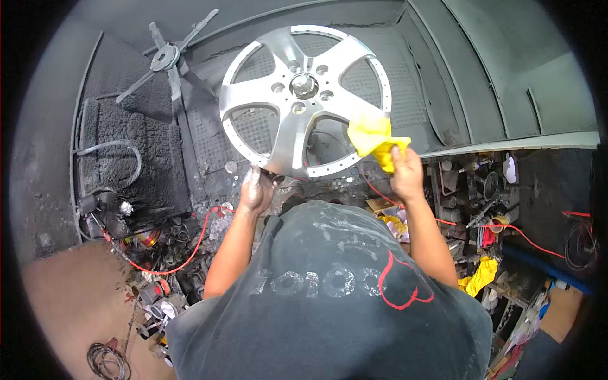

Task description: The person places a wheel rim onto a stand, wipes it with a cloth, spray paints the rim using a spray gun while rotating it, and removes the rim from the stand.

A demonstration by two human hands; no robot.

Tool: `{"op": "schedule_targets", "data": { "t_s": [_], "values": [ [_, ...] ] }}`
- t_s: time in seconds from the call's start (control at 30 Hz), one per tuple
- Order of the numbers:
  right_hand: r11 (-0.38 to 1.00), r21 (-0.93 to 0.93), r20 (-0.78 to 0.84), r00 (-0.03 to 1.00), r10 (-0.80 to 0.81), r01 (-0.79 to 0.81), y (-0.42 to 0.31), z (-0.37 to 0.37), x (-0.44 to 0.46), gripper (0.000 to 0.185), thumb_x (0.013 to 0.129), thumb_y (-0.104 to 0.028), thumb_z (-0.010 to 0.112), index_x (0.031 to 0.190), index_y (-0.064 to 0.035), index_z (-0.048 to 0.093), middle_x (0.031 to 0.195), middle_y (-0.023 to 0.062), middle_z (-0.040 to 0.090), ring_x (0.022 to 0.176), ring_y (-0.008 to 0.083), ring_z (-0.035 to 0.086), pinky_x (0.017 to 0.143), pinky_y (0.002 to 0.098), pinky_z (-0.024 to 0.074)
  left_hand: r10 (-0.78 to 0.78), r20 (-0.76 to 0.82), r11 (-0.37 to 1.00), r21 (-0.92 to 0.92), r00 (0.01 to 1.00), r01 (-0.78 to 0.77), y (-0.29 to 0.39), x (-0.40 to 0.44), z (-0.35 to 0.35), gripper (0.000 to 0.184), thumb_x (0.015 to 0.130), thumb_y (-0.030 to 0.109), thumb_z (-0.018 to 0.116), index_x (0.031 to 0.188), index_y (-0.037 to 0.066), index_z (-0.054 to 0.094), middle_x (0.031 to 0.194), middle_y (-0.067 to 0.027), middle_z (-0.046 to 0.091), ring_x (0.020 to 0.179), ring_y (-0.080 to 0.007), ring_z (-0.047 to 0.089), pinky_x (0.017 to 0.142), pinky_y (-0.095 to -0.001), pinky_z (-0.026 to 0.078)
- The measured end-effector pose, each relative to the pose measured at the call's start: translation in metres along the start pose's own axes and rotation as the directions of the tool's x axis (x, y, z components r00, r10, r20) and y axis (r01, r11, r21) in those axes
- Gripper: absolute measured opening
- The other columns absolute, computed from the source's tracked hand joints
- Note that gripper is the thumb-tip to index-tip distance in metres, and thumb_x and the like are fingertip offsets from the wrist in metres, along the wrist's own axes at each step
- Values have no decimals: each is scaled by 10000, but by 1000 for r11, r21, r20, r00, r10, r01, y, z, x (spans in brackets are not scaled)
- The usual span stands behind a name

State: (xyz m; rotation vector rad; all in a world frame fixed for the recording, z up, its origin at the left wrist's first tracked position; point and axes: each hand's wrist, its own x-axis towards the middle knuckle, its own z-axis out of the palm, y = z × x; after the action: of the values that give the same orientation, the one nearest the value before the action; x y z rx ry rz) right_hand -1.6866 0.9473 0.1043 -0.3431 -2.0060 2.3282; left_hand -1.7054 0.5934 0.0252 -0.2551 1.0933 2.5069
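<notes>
A silver five-spoke wheel rim (291, 136) faces up in front of me, with a shiny centre hub and bolt holes around it. My left hand (256, 192) is at the rim's lower left edge, its fingers closed on the edge and partly hidden beneath it. A yellow cloth (372, 136) is pinched in my right hand (406, 174). The cloth lies against the rim's lower right edge, over the outer end of a spoke.
A grey metal stand with several arms (164, 58) is at the upper left. A red hose (201, 244) runs across the cluttered floor. Tools and parts crowd a shelf (491, 190) at right, near another yellow cloth (479, 277). A coiled cable (107, 362) lies lower left.
</notes>
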Motion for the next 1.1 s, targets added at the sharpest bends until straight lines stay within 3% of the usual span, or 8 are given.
{"op": "schedule_targets", "data": {
  "t_s": [0.1, 0.23, 0.37, 0.43, 0.57, 0.77, 0.97, 1.1],
  "values": [
    [924, 380, -223, 974, 42, 48, -31, -11, 8, 318, 1041, -236, 511, 1246, -5, 589, 1204, 92, 668, 1071, 207, 656, 966, 367, 506, 62, -120, 996, -63, 991, -70, 17, 15, -2, 595, 1044, 513, 354, 1388, 37, 454, 1413, -124, 516, 1288, -324, 494, 1091, -522, 377],
    [956, -142, -299, 909, -290, 259, -84, -41, 44, 339, 1053, -243, 494, 1246, 22, 580, 1148, 102, 674, 1051, 177, 651, 916, 327, 517, 148, -270, 960, -193, 951, -204, 24, 22, 16, 627, 1039, 559, 316, 1409, 67, 434, 1455, -122, 483, 1347, -309, 449, 1107, -502, 374],
    [724, -604, -104, 868, -486, 333, -102, -29, 101, 322, 1013, -229, 543, 1150, 49, 633, 974, 141, 716, 884, 210, 678, 819, 336, 517, -13, -237, 964, -261, 971, -51, -12, 0, 16, 703, 999, 663, 278, 1365, 95, 471, 1259, -83, 592, 1153, -252, 556, 973, -453, 449],
    [618, -783, -80, 972, -222, 77, -79, -18, 130, 339, 994, -231, 551, 1203, 24, 628, 1052, 209, 709, 959, 322, 694, 859, 384, 516, -91, -178, 967, -251, 980, 44, -21, -14, 43, 695, 1003, 653, 287, 1382, 97, 463, 1221, -72, 608, 1094, -235, 576, 915, -428, 477],
    [492, -767, 99, 834, -544, 411, -16, 30, 149, 392, 983, -203, 529, 1322, -14, 582, 1288, 269, 586, 1230, 413, 552, 995, 462, 460, -121, -28, 982, -148, 992, 115, -44, -15, 50, 715, 1000, 654, 290, 1444, 106, 414, 1138, -56, 608, 970, -216, 607, 844, -371, 505],
    [216, -704, 518, 698, -494, 676, -22, 39, 100, 381, 838, -36, 608, 1217, -44, 638, 1278, 188, 631, 1251, 378, 550, 1086, 407, 423, -81, 25, 986, -147, 996, 83, -47, -9, 35, 671, 1001, 648, 297, 1367, 111, 464, 1179, -56, 606, 1001, -206, 597, 855, -381, 502],
    [893, -428, -172, 957, -233, 141, -18, -23, 99, 280, 1033, -216, 514, 1074, 20, 658, 936, 106, 721, 814, 134, 651, 738, 327, 516, 117, -356, 983, -92, 927, -159, 13, 22, 28, 569, 1020, 608, 310, 1052, 85, 533, 983, -78, 613, 951, -245, 608, 906, -428, 490],
    [891, -411, -356, 866, -352, 194, -58, -45, 113, 320, 1045, -227, 487, 1060, 48, 650, 938, 104, 719, 836, 163, 663, 771, 333, 522, 112, -423, 978, -114, 899, -175, 48, 38, 22, 580, 1035, 576, 300, 1206, 72, 532, 1144, -67, 632, 985, -217, 635, 869, -368, 527]
  ]
}}
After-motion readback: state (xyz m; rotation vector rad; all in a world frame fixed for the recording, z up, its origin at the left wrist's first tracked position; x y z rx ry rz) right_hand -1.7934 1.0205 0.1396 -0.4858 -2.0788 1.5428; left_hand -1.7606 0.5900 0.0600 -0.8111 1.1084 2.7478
